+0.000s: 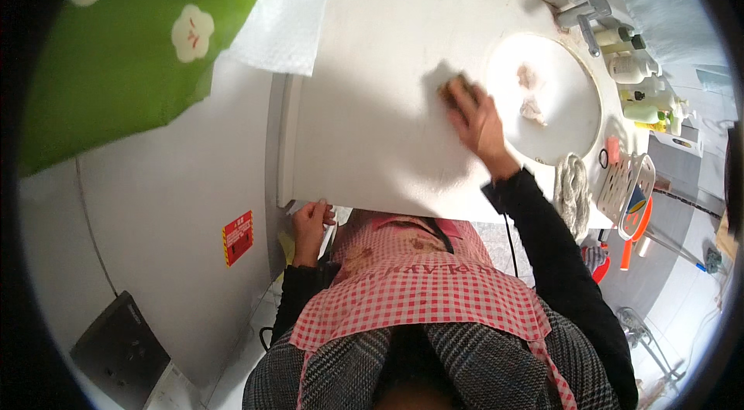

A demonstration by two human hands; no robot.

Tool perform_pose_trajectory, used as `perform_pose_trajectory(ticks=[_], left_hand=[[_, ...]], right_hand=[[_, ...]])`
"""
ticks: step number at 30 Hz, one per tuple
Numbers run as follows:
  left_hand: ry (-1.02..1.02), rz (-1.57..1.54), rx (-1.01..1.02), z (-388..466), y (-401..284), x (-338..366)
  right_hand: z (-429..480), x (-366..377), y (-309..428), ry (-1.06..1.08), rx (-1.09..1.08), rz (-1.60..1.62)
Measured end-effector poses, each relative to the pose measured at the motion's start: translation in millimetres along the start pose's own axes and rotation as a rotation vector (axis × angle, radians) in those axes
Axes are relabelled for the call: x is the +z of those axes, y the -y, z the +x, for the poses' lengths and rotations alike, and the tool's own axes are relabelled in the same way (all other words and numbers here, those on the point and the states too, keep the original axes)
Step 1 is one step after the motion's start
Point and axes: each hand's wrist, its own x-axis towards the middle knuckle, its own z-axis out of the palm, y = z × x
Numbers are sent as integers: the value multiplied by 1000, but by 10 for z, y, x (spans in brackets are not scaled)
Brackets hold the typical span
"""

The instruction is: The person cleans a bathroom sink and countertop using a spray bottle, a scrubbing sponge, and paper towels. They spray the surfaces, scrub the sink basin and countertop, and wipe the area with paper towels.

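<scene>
My right hand presses a small brownish scrubbing pad onto the white countertop, just left of the basin. The fingers hide most of the pad, so its exact kind is unclear. Below the counter's front left corner is my left hand, its fingers bent near the edge; whether they grip anything cannot be made out. Bright light falls on the round white washbasin, where two crumpled pale pieces lie. A chrome faucet stands at the basin's far right.
Several bottles line the right side. Nearer me are a grey cloth, a pink block and a white perforated basket. A green flowered cloth and white sheet hang at the upper left.
</scene>
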Motion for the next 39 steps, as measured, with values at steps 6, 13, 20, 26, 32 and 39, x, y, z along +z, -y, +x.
perform_pose_trajectory(ticks=[6,13,20,26,32,39], left_hand=[[-34,-14,-36,-42,15,-8],[37,-15,-15,44,62,-41],[-85,-54,-23,-86,-22,10],[-21,-71,-59,-79,80,-19],[-24,-25,-69,-258,202,-120],[2,-5,-66,-340,38,-71]], right_hand=[[-759,-280,-7,258,-60,14],[1347,84,-882,-178,114,-18],[196,501,980,64,-378,194],[448,829,1949,115,-486,352],[-308,427,1431,223,-613,295],[-371,14,100,0,-114,72]])
